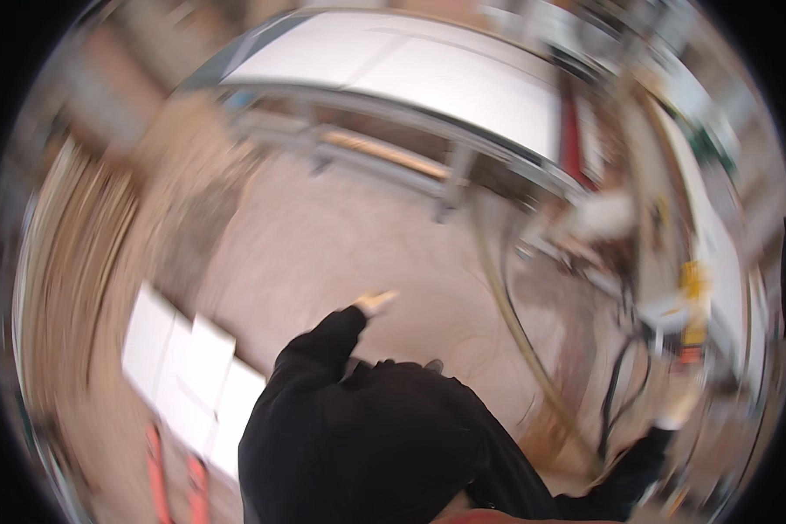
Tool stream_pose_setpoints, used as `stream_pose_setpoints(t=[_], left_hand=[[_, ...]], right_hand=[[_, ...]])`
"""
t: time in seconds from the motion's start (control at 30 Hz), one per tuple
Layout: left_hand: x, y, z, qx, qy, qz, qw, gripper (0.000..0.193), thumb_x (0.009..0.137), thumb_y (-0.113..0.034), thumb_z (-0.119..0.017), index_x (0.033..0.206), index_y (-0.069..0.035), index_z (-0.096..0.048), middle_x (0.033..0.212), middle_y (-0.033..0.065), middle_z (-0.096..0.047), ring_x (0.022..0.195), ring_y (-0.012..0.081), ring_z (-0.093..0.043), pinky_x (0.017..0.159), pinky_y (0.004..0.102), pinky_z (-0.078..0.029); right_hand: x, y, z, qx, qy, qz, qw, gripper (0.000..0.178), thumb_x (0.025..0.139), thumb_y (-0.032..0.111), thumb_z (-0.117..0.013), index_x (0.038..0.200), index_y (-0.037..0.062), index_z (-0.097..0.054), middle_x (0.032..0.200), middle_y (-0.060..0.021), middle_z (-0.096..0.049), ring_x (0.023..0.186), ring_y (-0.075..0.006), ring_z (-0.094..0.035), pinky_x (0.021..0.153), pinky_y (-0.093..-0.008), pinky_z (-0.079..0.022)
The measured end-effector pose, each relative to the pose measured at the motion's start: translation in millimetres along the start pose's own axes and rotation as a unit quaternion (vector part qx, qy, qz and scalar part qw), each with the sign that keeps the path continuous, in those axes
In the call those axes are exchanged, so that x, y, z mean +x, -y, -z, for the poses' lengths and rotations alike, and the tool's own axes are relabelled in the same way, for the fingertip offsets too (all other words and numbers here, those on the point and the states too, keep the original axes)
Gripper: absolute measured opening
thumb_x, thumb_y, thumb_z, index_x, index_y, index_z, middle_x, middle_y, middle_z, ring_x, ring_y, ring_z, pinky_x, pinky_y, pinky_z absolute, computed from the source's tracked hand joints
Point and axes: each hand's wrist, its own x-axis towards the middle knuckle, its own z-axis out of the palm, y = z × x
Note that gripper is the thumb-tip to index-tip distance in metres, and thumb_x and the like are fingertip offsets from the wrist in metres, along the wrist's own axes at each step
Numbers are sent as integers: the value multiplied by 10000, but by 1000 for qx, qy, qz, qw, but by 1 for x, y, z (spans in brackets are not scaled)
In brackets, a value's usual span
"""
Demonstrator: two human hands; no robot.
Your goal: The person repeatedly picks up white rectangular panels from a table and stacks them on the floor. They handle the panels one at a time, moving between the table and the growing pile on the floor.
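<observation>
Apparently two hands (375, 302) (681, 405) — one yellow object (692, 301)

Lots of room over floor (323, 227) from where I'm standing, left hand (375, 303) could pass forward toward table (375, 102). Tan hose (518, 336) kinda blocks low sweep rightward. White panels (188, 375) plus 2 red bars (198, 489) crowd left side. Right hand (683, 404) tighter: black cable (610, 393) inward, blurry yellow thing (693, 301) just ahead.

Head camera: on the wearer's head, looking down past a black-clothed torso (367, 437)
Nearness: torso close; long white-topped, grey-legged table (393, 112) farther ahead
</observation>
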Motion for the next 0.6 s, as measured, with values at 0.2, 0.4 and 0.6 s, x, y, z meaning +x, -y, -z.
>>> stream_pose_setpoints(t=[0.2,0.4,0.6], left_hand=[[-65,-33,38,-370,-328,-76,866,538,897,-358,-706,1267,-31,-495,1107,129,-634,966,231,-620,802,395,-527],[-228,312,350,-325,-684,155,634,324,930,-297,-524,935,-5,-665,828,172,-693,755,330,-702,644,441,-544],[-467,438,470,-493,-572,178,630,141,842,-71,-529,773,21,-609,656,139,-608,518,244,-587,460,387,-472]], right_hand=[[-172,-167,-524,-425,527,167,717,316,909,235,-628,1161,50,-582,974,-215,-683,939,-387,-665,801,-456,-509],[-356,-163,-737,-255,792,194,519,457,873,185,-646,1288,27,-538,998,-231,-673,945,-373,-667,815,-429,-510],[-364,-169,-735,-306,826,145,451,396,867,166,-665,1230,29,-582,1025,-200,-701,904,-327,-700,790,-406,-537]])
